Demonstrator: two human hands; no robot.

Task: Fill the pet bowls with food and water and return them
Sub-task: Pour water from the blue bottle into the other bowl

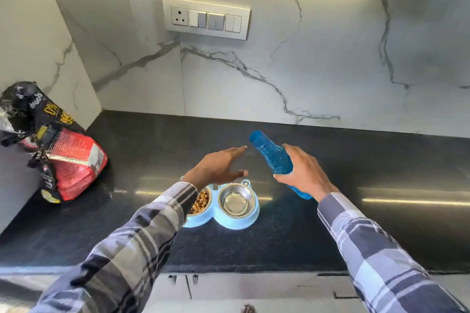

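A pale blue double feeder (pixel 240 222) sat on the dark speckled surface (pixel 292 244), near its front edge. Its left steel bowl (pixel 201 202) held brown kibble and was partly hidden behind the left forearm's plaid sleeve (pixel 162 213); the right steel bowl (pixel 237 200) looked to hold clear water, though the glare made that hard to judge. The right hand (pixel 302 173) had its grip clenched around a blue plastic bottle (pixel 272 155), held tilted above the surface just right of the feeder — its upper end leaned back and to the left, toward the marble wall (pixel 318 58). The left hand (pixel 220 164) hovered over the feeder with its grip released, fingers spread and reaching toward the bottle's upper end, not touching it. Well apart, at the far left against the corner, a crumpled red-and-black food bag (pixel 68 160) stood on the surface. A switch panel (pixel 206 18) was set into the wall above.
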